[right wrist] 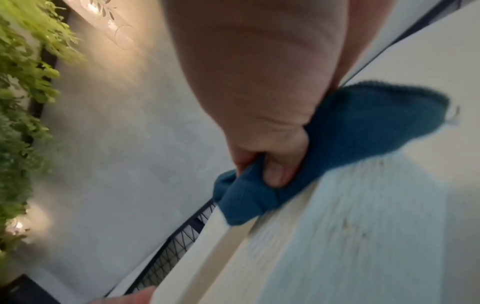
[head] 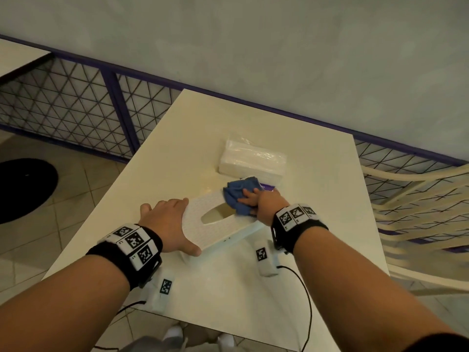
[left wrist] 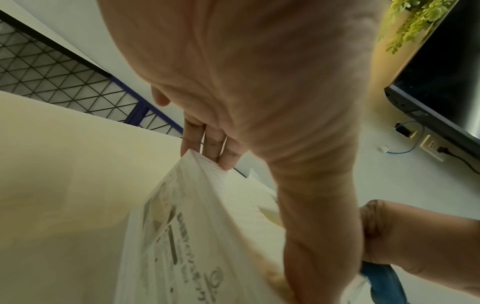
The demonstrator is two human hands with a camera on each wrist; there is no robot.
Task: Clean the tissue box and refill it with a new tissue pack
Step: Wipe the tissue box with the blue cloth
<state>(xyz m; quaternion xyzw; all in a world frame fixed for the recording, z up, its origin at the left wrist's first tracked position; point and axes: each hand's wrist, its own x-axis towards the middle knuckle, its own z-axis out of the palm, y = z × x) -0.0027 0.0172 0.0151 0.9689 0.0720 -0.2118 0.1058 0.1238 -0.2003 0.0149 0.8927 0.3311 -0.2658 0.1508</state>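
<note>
A white tissue box (head: 218,231) with an oval slot lies slanted on the cream table (head: 317,250). My left hand (head: 181,224) holds its near-left end, fingers (left wrist: 215,148) on the far corner and thumb along the near side. My right hand (head: 250,200) grips a bunched blue cloth (head: 239,196) and presses it on the box's top at the right end. In the right wrist view the cloth (right wrist: 363,127) is squeezed under the thumb against the box (right wrist: 337,226). A new tissue pack (head: 253,158) in clear wrap lies just beyond the box.
A cream slatted chair (head: 418,199) stands at the table's right. A purple-framed mesh fence (head: 76,110) runs behind the table. A small purple thing (head: 267,186) shows beside the cloth. A black round base (head: 22,189) sits on the floor at left.
</note>
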